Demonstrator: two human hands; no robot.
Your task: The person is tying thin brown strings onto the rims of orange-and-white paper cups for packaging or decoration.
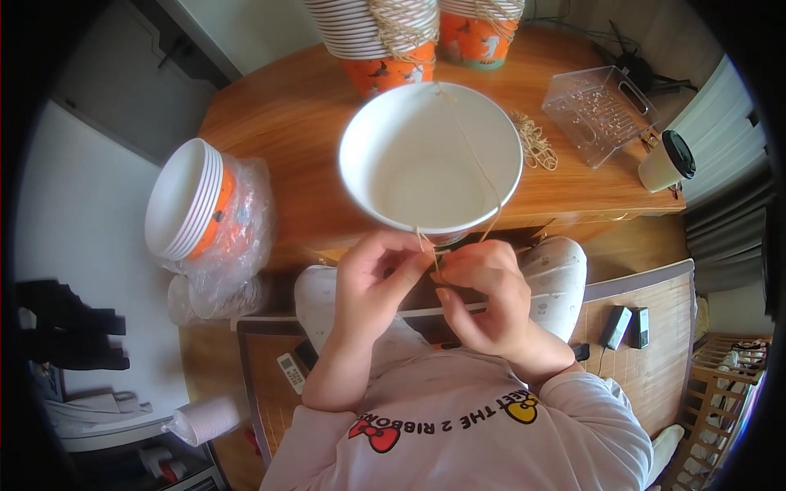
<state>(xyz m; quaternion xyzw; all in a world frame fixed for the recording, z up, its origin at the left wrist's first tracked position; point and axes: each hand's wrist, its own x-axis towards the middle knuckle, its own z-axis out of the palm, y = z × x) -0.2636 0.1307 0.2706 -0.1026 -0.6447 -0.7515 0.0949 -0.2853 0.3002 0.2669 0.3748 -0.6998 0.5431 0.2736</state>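
Note:
A large paper bucket [385, 155], white inside, tilts toward me at the front edge of the wooden table [286, 123]. A tan cord [473, 147] runs from its far rim across the opening and down to my hands. Just below the near rim, my left hand [378, 274] pinches the cord between thumb and fingers, where a small loop shows at the rim. Close beside it, my right hand [491, 290] has its fingers curled round another stretch of the same cord. Exactly how the strands cross between my fingertips is too small to tell.
Stacked orange-and-white buckets [368, 69] with cord over them stand behind, beside another stack [475, 41]. Loose cord [536, 143], a clear plastic basket [598, 114] and a lidded cup [663, 164] sit right. Plastic-wrapped buckets [217, 213] are left.

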